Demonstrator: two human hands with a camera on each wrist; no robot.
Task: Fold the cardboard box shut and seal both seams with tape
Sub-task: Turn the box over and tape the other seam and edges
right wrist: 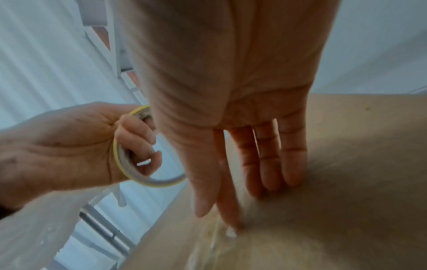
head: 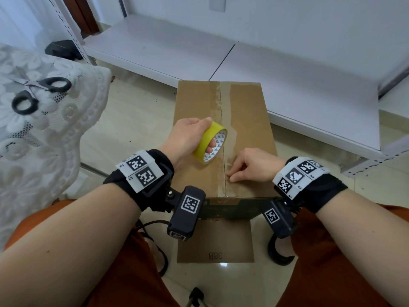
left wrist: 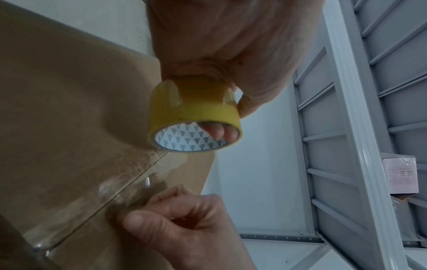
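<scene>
A brown cardboard box (head: 247, 111) stands on the floor between my knees with its top flaps folded shut. Shiny clear tape runs along the centre seam (head: 222, 120). My left hand (head: 188, 136) grips a yellow tape roll (head: 209, 138) just above the box, left of the seam, fingers curled through its core (left wrist: 217, 131). My right hand (head: 247, 165) rests on the box near its front end, fingertips (right wrist: 265, 179) pressing the tape down beside the seam. The roll (right wrist: 129, 169) shows edge-on in the right wrist view.
Black-handled scissors (head: 37, 91) lie on a white lace cloth (head: 55, 134) at the left. White shelf boards (head: 166, 45) lie behind the box. A flat cardboard piece (head: 215, 242) lies on the tiled floor by my feet. A metal rack (left wrist: 346, 127) holds a pink box (left wrist: 400, 175).
</scene>
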